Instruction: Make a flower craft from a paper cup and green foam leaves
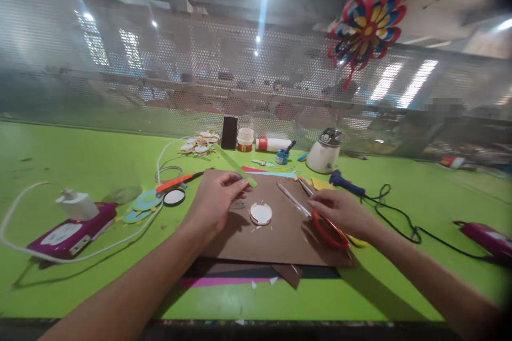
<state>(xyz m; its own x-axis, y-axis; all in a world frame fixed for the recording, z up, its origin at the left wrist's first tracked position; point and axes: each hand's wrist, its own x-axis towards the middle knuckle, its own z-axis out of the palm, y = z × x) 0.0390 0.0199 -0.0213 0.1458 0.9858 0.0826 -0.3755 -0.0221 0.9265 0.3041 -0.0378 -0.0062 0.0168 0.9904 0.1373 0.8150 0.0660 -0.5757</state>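
Forearms: bare, nearest the camera, reaching in from the lower left (132, 272) and lower right (424, 266) corners
Left hand: the left hand (218, 197) pinches the near end of a light green strip (240, 168) between thumb and fingertips; the strip slants up and away to the left, over the far edge of a brown board (240, 245)
Right hand: the right hand (338, 210) has its fingers closed on red-handled scissors (330, 232), blades pointing away and to the left; whether they are lifted off the board, I cannot tell
Board: it lies on a bright green table (384, 293), with a round white piece (261, 214) on it between the hands and a slim silvery tool (294, 200) just left of the scissors
Left side: a purple power strip (74, 232) with a white plug (78, 206), pale blue discs (147, 201), and an orange-handled cutter (175, 183) near a black-rimmed white disc (174, 197)
Right side: a dark blue glue gun (348, 184) with a black cord
Behind: a dark phone-like slab (229, 133), a white tub (245, 140), a blue jar (282, 156) and a white container with a dark top (325, 152)
Above right: a red, blue and yellow flower-shaped ornament (368, 29), before a perforated screen (240, 74)
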